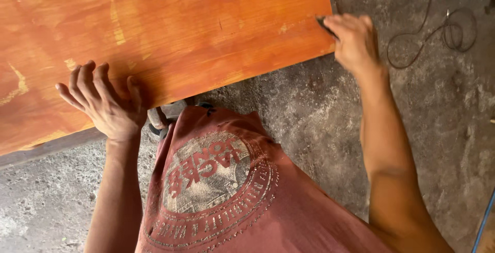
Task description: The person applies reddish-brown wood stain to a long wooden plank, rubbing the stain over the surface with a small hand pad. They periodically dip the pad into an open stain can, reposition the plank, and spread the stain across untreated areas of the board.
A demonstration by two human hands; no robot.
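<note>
Orange-stained wooden panel (170, 31) lies flat above the concrete floor (309, 114). Left hand (105, 103) rests open-palmed, fingers spread, on its near edge. Right hand (353, 39) pinches a small dark sanding piece (326, 25) at the panel's far corner.

One wooden panel (170, 31), orange-stained, single sheet, with several pale scuffs on its face, too scattered to count exactly. Two hands in view, both the person's own: one left hand (105, 103) and one right hand (353, 39), the right pinching one small dark piece (326, 25) whose kind cannot be told. On the concrete floor (309, 114): one thin dark cable (443, 36) looped in a loose tangle, one blue cord (484, 222) at the lower right edge, and one dark round object (157, 121) partly hidden under the panel edge.
</note>
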